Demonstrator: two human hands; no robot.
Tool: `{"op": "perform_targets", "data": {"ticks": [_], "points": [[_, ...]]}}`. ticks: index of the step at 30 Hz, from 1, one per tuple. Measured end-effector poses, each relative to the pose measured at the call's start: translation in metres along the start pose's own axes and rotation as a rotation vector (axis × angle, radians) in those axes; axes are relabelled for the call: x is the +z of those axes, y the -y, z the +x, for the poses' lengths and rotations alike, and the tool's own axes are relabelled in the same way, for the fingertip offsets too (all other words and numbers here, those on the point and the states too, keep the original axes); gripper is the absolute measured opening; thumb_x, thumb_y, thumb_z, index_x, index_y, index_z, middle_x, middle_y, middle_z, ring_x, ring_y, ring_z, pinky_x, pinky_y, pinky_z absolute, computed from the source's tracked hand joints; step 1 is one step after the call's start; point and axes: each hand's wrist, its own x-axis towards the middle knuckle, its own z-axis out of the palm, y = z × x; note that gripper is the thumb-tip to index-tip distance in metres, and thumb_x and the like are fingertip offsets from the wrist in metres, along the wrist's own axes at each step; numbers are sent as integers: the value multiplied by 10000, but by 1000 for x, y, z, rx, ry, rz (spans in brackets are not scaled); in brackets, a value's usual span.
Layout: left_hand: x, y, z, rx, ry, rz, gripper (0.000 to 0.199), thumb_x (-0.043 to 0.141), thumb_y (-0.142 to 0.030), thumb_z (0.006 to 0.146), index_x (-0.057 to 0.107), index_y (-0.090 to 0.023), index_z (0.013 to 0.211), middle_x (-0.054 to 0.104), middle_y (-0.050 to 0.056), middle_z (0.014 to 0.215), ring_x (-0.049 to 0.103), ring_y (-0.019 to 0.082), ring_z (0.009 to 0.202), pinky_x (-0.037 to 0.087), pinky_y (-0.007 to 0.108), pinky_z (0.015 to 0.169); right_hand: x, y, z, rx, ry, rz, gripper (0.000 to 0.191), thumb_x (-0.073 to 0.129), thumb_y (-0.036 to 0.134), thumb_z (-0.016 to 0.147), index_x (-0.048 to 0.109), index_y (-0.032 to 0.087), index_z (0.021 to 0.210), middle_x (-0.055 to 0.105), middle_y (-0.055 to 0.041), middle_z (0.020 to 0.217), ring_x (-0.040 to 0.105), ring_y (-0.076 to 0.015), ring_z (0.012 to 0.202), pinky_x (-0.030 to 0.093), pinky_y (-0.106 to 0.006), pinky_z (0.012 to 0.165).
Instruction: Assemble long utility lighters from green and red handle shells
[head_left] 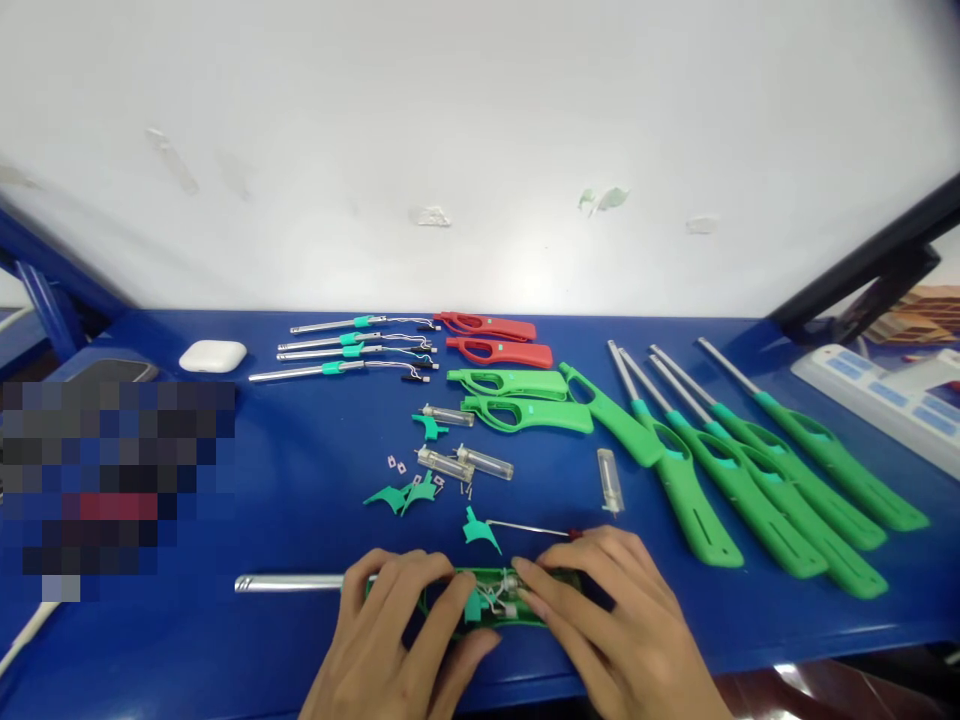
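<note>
A long-nosed gas lighter with an opened green casing (525, 623) lies flat at the table's front, its metal tube (292, 582) pointing left. My left hand (397, 630) is closed round its tube end, fingertips beside the teal trigger (473, 606). Over the handle end, my right hand (619, 615) presses thumb and fingers onto the parts inside, near white wires (491, 598) and what looks like a clear fuel tank. My fingers partly cover the interior. Just beyond lie a loose teal trigger (480, 531) and a thin screwdriver (529, 527), its red end beside my right hand.
Several assembled green lighters (772, 500) lie at right by a white power strip (885, 395). Red casings (499, 352), green casings (525, 413), wired metal tubes (307, 373), clear tanks (487, 463) and small pieces (396, 464) lie behind my hands. A white earbud case (213, 356) sits back left.
</note>
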Motion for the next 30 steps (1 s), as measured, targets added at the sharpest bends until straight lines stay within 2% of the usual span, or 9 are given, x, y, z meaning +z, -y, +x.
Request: {"op": "perform_targets", "data": {"ticks": [3, 13, 17, 22, 27, 30], "points": [[-4, 4, 0, -1, 62, 20, 224, 542, -268, 1147, 708, -257, 1296, 767, 34, 1217, 712, 209, 1108, 393, 431, 1077, 0, 1, 0, -2, 8, 21, 237, 624, 113, 1065, 768, 191, 1237, 734, -49, 976, 664, -173, 849, 537, -372, 834], [-2, 10, -4, 18, 91, 60, 255, 551, -303, 1144, 712, -268, 1339, 735, 39, 1258, 681, 209, 1148, 367, 416, 1102, -4, 0, 3, 9, 17, 30, 228, 625, 139, 1061, 784, 200, 1213, 745, -42, 969, 673, -172, 841, 551, -355, 822], [-1, 8, -5, 33, 76, 76, 274, 511, -249, 1153, 704, -239, 1347, 732, 61, 1268, 679, 206, 1170, 370, 407, 1112, -4, 1, 4, 12, 19, 32, 216, 633, 154, 1067, 786, 202, 1211, 746, -38, 977, 665, -172, 859, 548, -352, 829], [2, 7, -2, 73, 78, 122, 360, 482, -140, 1134, 699, -277, 1387, 744, 66, 1239, 682, 213, 1164, 401, 416, 1070, -4, 2, 5, -12, 10, 15, 198, 644, 142, 1058, 788, 181, 1189, 745, -41, 972, 664, -171, 862, 548, -346, 824], [5, 8, 1, 88, 28, 170, 427, 480, -82, 1097, 726, -339, 1332, 718, 67, 1170, 648, 229, 1121, 406, 416, 1001, -4, 5, 3, -19, -25, -12, 216, 599, 168, 1085, 775, 209, 1204, 755, -25, 983, 693, -172, 878, 534, -367, 897], [11, 4, 1, 24, -14, 127, 443, 486, -58, 1074, 730, -352, 1299, 692, 71, 1180, 615, 251, 1139, 399, 442, 1012, -15, -8, 4, 20, -74, -48, 265, 564, 173, 1095, 737, 253, 1280, 766, -25, 1076, 714, -187, 995, 505, -390, 1006]]}}
